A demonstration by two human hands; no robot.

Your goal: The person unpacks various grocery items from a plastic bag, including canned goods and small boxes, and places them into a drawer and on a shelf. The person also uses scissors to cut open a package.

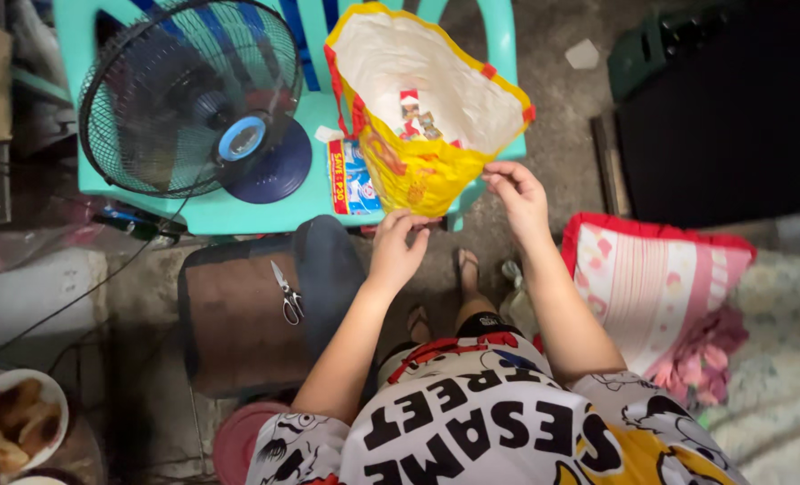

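On the turquoise chair (238, 211) seat, at twelve o'clock from the person, stood the yellow bag (427, 171) — mouth open, small packets inside. The left hand (398, 247) pinched its lower rim and the right hand (518, 193) its three-o'clock edge. Perched near the seat's front, it looked liable to tip floorward if either pinch slipped — and the fan (193, 94) at nine o'clock might have caught its rim.

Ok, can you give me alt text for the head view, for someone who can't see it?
Seen from above, a person's left hand and right hand hold open the rim of a yellow bag resting on a turquoise plastic chair. A desk fan sits on the chair beside it, scissors lie on a stool below, and a pink pillow lies at right.
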